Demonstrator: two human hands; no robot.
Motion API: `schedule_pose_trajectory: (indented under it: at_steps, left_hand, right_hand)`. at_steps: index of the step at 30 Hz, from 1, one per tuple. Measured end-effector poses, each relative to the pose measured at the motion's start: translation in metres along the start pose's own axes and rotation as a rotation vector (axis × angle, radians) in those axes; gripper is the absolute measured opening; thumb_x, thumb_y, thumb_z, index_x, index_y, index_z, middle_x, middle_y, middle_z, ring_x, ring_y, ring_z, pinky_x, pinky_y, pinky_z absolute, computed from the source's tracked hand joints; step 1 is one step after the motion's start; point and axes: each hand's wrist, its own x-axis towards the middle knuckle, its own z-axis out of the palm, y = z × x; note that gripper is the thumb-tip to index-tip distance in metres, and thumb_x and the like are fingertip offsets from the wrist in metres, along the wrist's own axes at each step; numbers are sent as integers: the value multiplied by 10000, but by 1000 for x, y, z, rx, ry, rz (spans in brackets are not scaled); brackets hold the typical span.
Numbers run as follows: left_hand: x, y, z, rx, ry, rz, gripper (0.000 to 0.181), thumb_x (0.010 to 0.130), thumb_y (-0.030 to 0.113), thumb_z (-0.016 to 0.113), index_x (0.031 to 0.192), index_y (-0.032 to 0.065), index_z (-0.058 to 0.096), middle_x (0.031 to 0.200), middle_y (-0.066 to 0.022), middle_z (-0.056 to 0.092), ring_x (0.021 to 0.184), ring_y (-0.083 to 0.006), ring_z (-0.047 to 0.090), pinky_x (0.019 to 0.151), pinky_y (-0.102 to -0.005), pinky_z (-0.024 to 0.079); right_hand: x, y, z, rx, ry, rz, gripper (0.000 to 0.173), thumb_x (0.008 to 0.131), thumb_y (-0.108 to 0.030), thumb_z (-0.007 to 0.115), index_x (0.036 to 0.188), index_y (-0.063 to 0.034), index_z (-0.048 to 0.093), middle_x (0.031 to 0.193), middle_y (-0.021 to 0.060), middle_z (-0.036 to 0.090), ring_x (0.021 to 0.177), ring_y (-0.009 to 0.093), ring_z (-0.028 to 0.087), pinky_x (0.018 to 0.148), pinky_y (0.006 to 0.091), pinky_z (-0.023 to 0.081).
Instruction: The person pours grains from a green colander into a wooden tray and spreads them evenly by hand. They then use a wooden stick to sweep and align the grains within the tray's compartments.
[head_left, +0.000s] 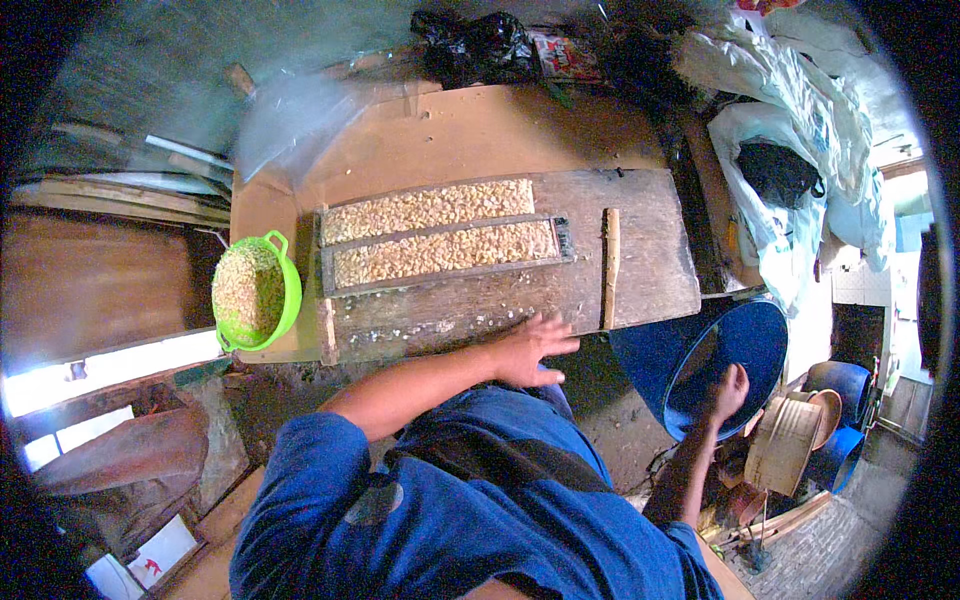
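Note:
My left hand is spread, palm down, at the near edge of a worn wooden board that lies on the table. My right hand hangs over the mouth of a blue barrel at the board's right, its fingers curled; whether it holds anything cannot be told. Two long rows of pale chopped pieces, perhaps nuts or grain, fill a wooden frame on the board. Loose crumbs lie in front of the frame. A light wooden stick lies across the board. At the left, a green plastic colander holds more pale pieces.
White plastic bags hang at the upper right. Black plastic bags lie beyond the table, and clear plastic sheeting is at its far left. Blue containers and pale round tubs stand at the lower right.

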Motion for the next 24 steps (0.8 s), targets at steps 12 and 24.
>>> schedule_pose_trajectory:
  at_steps: [12,24]
  left_hand:
    - [-81,-3,-8,77,388,-272,497,932,326,662,1332,39,601,1005,-172,677,921,-344,668,837,-448,544]
    - [-111,16,-35,28,426,-419,527,935,349,648,1369,60,570,1017,-188,672,898,-364,679,804,-470,553]
  right_hand:
    - [-209,-196,191,-264,-1044,-685,379,920,-162,642,1291,-89,615,1171,182,618,1066,374,625,904,432,533]
    - [-226,-198,224,-385,-973,-786,352,932,-213,627,1256,-83,588,1113,200,603,1035,413,614,858,497,539]
